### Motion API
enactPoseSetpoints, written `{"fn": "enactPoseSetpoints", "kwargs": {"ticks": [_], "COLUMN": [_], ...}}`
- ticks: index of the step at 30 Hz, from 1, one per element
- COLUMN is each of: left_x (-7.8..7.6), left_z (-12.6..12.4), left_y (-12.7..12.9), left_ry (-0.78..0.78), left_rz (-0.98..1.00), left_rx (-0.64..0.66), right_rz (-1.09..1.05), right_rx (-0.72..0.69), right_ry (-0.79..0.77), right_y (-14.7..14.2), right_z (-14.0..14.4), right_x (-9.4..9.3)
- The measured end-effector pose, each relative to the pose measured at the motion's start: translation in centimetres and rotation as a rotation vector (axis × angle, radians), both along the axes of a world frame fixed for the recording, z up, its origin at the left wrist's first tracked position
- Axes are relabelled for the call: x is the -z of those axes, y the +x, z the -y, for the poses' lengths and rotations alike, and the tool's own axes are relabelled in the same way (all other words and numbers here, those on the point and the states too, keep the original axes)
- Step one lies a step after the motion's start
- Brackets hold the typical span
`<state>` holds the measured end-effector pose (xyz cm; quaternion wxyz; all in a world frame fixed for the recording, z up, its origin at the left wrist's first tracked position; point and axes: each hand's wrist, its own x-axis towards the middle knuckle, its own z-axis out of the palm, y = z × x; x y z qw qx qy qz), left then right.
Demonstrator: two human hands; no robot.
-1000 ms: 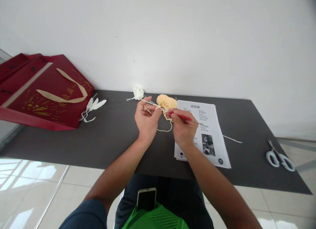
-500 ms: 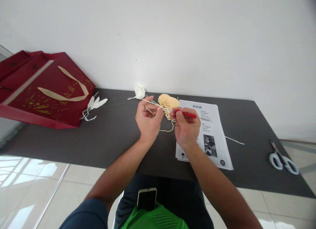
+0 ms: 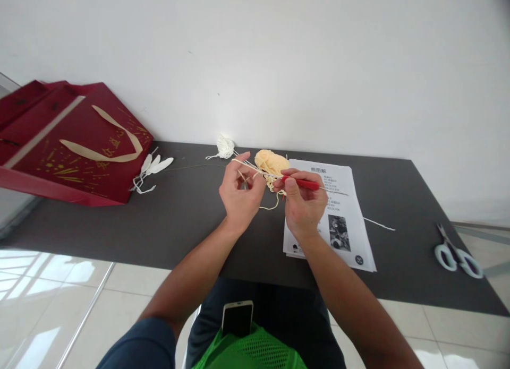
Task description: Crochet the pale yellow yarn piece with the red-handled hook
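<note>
Between thumb and fingers my left hand (image 3: 243,191) pinches a strand of pale yarn (image 3: 252,168), which also runs over the raised index finger. My right hand (image 3: 305,204) is closed round a crochet hook by its red handle (image 3: 306,183). The hook's thin metal tip points left and meets the yarn at the left fingertips; its other metal end sticks out to the right. Just behind the hands lies a ball of yellow yarn (image 3: 271,162), partly covered by the right fingers. A loose yellow strand curves on the table below the left thumb.
Printed sheets (image 3: 346,209) lie under my right forearm. White-handled scissors (image 3: 457,256) rest at the right end of the dark table (image 3: 159,225). A white yarn bundle (image 3: 225,145) is by the wall. White leaf-shaped pieces (image 3: 156,165) lie beside a red paper bag (image 3: 79,146). A phone (image 3: 237,319) sits at my lap.
The crochet hook has shifted slightly to the right with my right hand. My left index finger has lifted a little, still carrying the yarn.
</note>
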<state>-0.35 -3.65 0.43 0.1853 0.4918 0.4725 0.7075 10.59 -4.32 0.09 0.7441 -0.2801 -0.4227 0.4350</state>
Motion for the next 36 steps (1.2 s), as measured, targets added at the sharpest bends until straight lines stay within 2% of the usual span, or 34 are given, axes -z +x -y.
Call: {"fn": "enactPoseSetpoints", "kwargs": {"ticks": [5,8,11,17,23,29,36], "left_x": [0.3,0.4,0.4,0.6,0.4,0.0,0.1], "left_z": [-0.1,-0.1,0.0,0.0,-0.1,-0.2,-0.5], "left_y": [-0.1,-0.1,-0.1,-0.1,-0.1,-0.2,-0.3], "left_ry": [-0.030,-0.070,-0.094,-0.105,-0.066,-0.077,-0.104], "left_rz": [-0.052,-0.076,-0.083,-0.022,0.033,0.086,0.227], "left_rx": [0.018,0.054,0.154,0.371,0.490,0.548,0.535], "right_rz": [0.032,0.031,-0.003,-0.102,-0.156,-0.189,-0.301], "right_rx": [-0.041,-0.017,-0.008,-0.112,-0.154,-0.189,-0.390], "right_ry": [0.019,0.001,-0.041,-0.162,-0.215,-0.292,-0.381], "right_y": [0.3,0.5,1.0,1.9,2.1,2.2,2.3], "right_z": [-0.1,-0.4,-1.0,-1.9,-1.9,-1.8,-1.5], "right_x": [-0.2,-0.4,-0.6,-1.0,-1.5,-1.7,-1.6]}}
